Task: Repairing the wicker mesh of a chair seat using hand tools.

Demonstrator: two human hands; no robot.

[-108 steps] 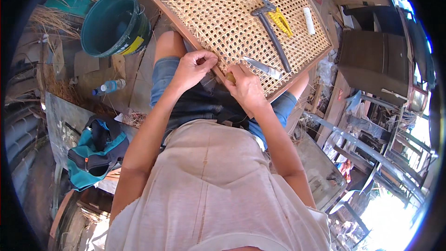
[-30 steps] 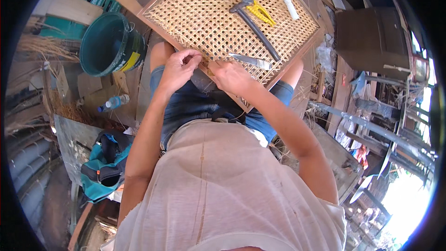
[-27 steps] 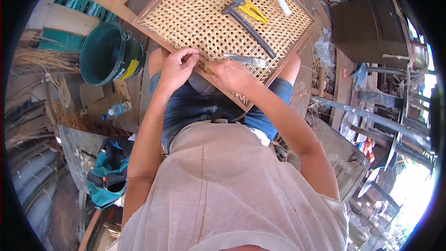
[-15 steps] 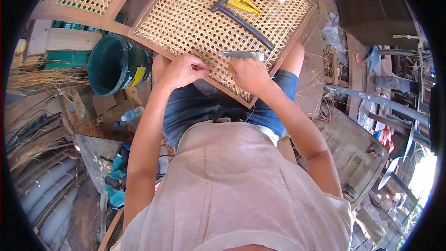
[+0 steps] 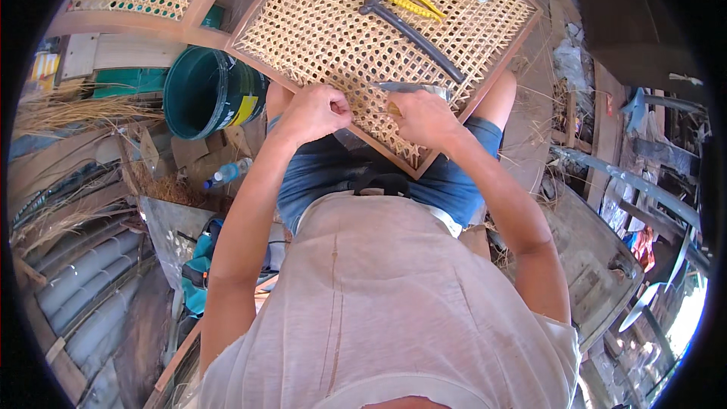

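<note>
The woven cane panel (image 5: pixel 356 30) in its wooden frame lies across the person's lap. The left hand (image 5: pixel 316 111) is closed in a fist at the near edge of the panel, pinching something too thin to see. The right hand (image 5: pixel 424 117) grips a knife (image 5: pixel 413 88) on the weave. A hammer (image 5: pixel 413 30) and yellow pliers (image 5: pixel 413 4) lie farther up, and a green bucket (image 5: pixel 208 91) stands on the left.

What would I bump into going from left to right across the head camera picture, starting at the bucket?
Green bucket → left hand → right hand, with a knife blade just above it → bare knee → dark wooden box. Both hands rest on the near edge of the woven cane panel.
</note>
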